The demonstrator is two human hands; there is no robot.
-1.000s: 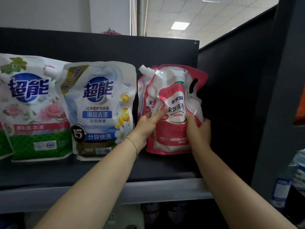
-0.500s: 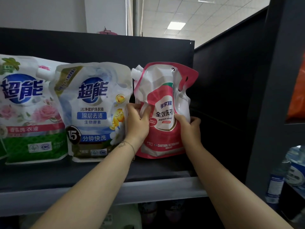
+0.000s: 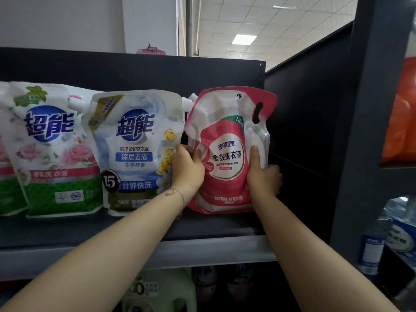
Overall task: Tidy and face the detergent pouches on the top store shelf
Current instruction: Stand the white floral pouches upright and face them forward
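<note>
Pink film, soft and creased: the pink pouch [image 3: 227, 154] stands at the right end of the top shelf [image 3: 135, 226], label toward me, base on the deck and set back from the front lip. The left hand [image 3: 186, 167] is clamped on its left edge, thumb in front and fingers curled behind. The right hand [image 3: 263, 176] wraps the right edge, thumb pressed on the label. Risks, as I judge them: the pouch is floppy and its top leans, so on release it may slump forward or tip off the shelf. The left knuckles sit against or just beside the blue-and-white pouch [image 3: 135, 152], and a sideways shove could knock it into the green pouch [image 3: 56, 154]. A white spout [image 3: 188, 102] shows behind, probably another pouch, which could crowd the pink one forward. A hard squeeze may crease the face.
</note>
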